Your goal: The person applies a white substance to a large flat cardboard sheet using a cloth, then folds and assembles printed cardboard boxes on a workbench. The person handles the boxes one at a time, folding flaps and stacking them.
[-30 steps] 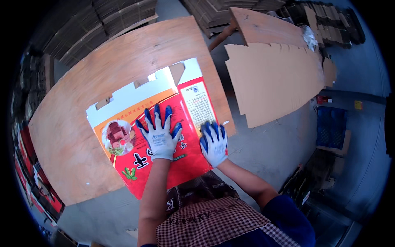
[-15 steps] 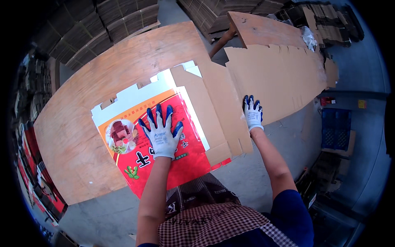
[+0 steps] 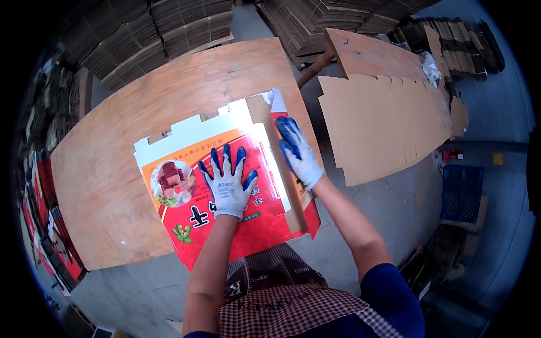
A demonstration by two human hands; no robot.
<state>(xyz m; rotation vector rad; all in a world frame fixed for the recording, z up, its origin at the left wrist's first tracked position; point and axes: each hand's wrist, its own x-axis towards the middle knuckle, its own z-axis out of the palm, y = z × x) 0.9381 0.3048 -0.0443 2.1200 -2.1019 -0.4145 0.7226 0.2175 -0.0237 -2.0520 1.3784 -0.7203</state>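
Observation:
A flattened printed carton point(image 3: 256, 234), red and orange with a picture of sliced food, lies on the wooden table with its white edge flaps at the far side. Flat on its printed face rests my left hand point(image 3: 228, 191), in a white glove with blue fingertips, fingers spread. At the carton's right edge a side flap point(image 3: 313, 219) stands folded up and inward, showing its red printed side. My right hand point(image 3: 301, 155), gloved alike, lies against that flap, its fingers stretched out and close together. Neither hand grips anything.
Bare wood of the table point(image 3: 112, 174) extends left of the carton. A brown cardboard sheet point(image 3: 389, 124) covers part of a second table point(image 3: 372, 50) at the right. Bundled cardboard stacks point(image 3: 191, 28) stand behind. A blue crate point(image 3: 462, 191) sits at the far right.
My right hand has moved left from the outer cardboard, and the carton's right flap has folded up and inward with it. The left hand stays pressed on the carton.

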